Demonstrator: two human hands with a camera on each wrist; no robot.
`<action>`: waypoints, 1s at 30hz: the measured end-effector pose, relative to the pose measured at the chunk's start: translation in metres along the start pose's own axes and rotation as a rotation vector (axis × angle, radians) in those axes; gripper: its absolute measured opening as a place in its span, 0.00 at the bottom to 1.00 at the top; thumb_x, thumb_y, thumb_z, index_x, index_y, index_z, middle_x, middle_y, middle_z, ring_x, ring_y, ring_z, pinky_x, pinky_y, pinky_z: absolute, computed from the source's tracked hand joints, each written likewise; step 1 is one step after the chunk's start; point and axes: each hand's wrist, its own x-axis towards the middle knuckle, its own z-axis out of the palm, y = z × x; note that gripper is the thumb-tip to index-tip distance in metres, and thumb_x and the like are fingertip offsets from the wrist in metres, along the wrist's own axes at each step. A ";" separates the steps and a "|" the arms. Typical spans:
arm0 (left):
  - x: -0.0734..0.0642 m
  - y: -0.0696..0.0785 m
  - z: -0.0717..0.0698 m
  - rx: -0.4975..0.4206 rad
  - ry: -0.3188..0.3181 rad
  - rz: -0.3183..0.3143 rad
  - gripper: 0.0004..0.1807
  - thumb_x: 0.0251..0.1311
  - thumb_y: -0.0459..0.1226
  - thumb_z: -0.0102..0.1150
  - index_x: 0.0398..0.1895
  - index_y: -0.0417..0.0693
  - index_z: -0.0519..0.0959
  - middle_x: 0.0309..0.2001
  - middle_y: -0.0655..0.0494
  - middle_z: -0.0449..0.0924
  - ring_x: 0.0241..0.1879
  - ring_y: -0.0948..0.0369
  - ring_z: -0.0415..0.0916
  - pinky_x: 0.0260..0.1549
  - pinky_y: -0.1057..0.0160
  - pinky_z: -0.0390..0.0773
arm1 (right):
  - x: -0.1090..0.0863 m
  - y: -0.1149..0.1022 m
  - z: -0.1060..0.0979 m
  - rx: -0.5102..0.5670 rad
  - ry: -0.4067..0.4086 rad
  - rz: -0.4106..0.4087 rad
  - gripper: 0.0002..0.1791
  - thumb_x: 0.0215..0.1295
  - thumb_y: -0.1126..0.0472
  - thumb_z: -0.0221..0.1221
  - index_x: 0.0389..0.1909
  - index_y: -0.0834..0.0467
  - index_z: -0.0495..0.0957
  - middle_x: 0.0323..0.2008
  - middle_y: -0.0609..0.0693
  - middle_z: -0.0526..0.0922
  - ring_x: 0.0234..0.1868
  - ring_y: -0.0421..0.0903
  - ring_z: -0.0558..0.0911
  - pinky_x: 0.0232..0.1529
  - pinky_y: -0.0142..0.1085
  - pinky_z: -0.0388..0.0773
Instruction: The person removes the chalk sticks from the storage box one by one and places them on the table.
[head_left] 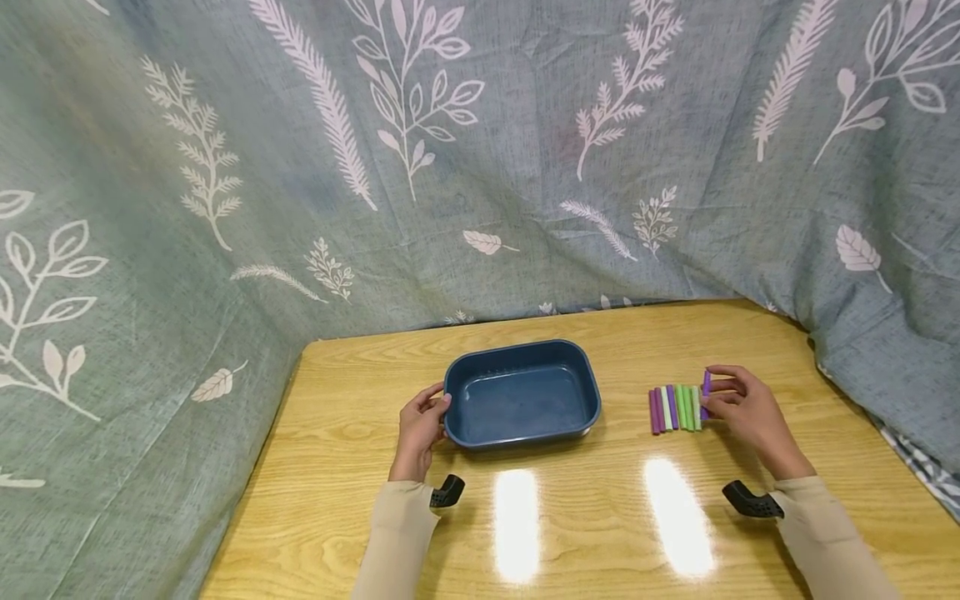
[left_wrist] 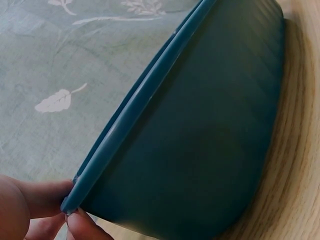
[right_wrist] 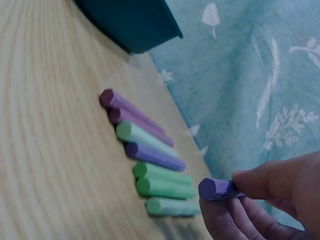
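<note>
My left hand (head_left: 420, 427) pinches the rim of a dark blue plastic basin (head_left: 528, 396) at its left end, thumb on one side and fingers on the other. The basin's inside shows bare in the head view. On the right, my right hand (head_left: 750, 408) holds a purple chalk stick (right_wrist: 216, 190) between thumb and fingers, at the right end of a row of chalk sticks. In that row lie dark magenta sticks (head_left: 656, 412), a pale green one (right_wrist: 142, 137), another purple stick (right_wrist: 155, 156) and bright green ones (right_wrist: 165, 188), side by side.
Both things stand on a light wooden table (head_left: 360, 375), with bright light reflections near its front. A grey-green curtain (head_left: 480, 167) with white leaf prints hangs behind and along the sides. Each wrist carries a black camera mount (head_left: 447, 492).
</note>
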 end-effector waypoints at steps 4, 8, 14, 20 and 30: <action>0.000 0.001 0.000 -0.001 0.004 0.001 0.19 0.75 0.33 0.61 0.67 0.40 0.79 0.38 0.54 0.75 0.24 0.64 0.73 0.19 0.70 0.72 | 0.000 0.004 -0.002 -0.025 -0.004 0.029 0.30 0.79 0.66 0.58 0.75 0.72 0.61 0.60 0.74 0.74 0.39 0.22 0.76 0.38 0.31 0.84; 0.000 0.003 0.000 0.006 0.005 -0.003 0.19 0.76 0.33 0.60 0.67 0.40 0.79 0.38 0.55 0.75 0.25 0.64 0.73 0.19 0.70 0.73 | 0.000 0.009 -0.004 -0.030 -0.022 0.049 0.30 0.79 0.67 0.58 0.75 0.73 0.61 0.61 0.75 0.73 0.39 0.22 0.76 0.38 0.30 0.84; 0.001 0.002 0.000 0.006 0.007 0.001 0.19 0.76 0.34 0.61 0.66 0.40 0.80 0.39 0.55 0.75 0.27 0.64 0.74 0.19 0.70 0.73 | -0.002 0.015 -0.004 -0.026 -0.042 0.027 0.30 0.78 0.71 0.57 0.74 0.75 0.60 0.60 0.77 0.73 0.38 0.23 0.77 0.37 0.33 0.86; 0.001 0.002 0.000 0.001 0.006 -0.001 0.19 0.75 0.32 0.61 0.66 0.39 0.80 0.38 0.54 0.76 0.28 0.64 0.74 0.19 0.70 0.73 | -0.002 0.017 -0.002 -0.049 -0.042 0.020 0.29 0.77 0.72 0.57 0.73 0.76 0.60 0.58 0.78 0.74 0.37 0.24 0.78 0.36 0.34 0.86; 0.001 0.002 0.000 0.005 0.005 -0.017 0.19 0.75 0.33 0.61 0.66 0.41 0.80 0.38 0.54 0.75 0.26 0.64 0.74 0.20 0.70 0.73 | -0.001 0.018 0.000 -0.087 -0.030 0.033 0.29 0.77 0.72 0.58 0.72 0.76 0.62 0.56 0.76 0.75 0.36 0.29 0.78 0.35 0.34 0.86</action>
